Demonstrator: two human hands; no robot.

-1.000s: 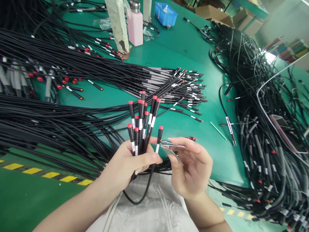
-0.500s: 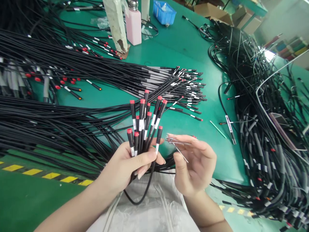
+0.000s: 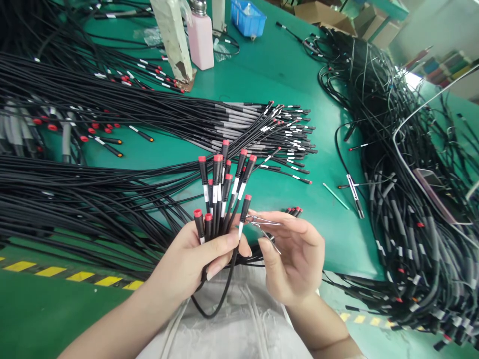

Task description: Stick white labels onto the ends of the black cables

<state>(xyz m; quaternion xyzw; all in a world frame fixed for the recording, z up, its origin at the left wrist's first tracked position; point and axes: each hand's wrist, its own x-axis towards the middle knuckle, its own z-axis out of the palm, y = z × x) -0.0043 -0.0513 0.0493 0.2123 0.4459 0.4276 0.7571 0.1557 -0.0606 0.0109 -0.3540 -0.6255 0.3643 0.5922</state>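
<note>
A single black cylindrical connector with a red cap and white label point(image 3: 244, 211) stands nearly upright just to the right of the bunch of black, red-capped connectors point(image 3: 217, 172). The left hand point(image 3: 211, 249) is closed around the bunch and pins the single connector under its thumb tip, presumably to isolate one end while keeping the others gathered. Its black rubbery cable point(image 3: 226, 295) hangs in a loop below the bunch, the slack probably letting the end be angled freely. The right hand point(image 3: 295, 262), to the right of the bunch, grips a small silver metal tool with thin, spread arms point(image 3: 267, 222) between thumb and fingers, apparently for fine control; its tip meets or nearly meets the connector, contact being too small to tell. Beyond the bunch, black cables with grey ribbed sleeves point(image 3: 235, 119) lie side by side on the green tabletop point(image 3: 284, 82), perhaps aligned for easy picking. Well right of the bunch rises a tangled black cable heap point(image 3: 377, 129).
</note>
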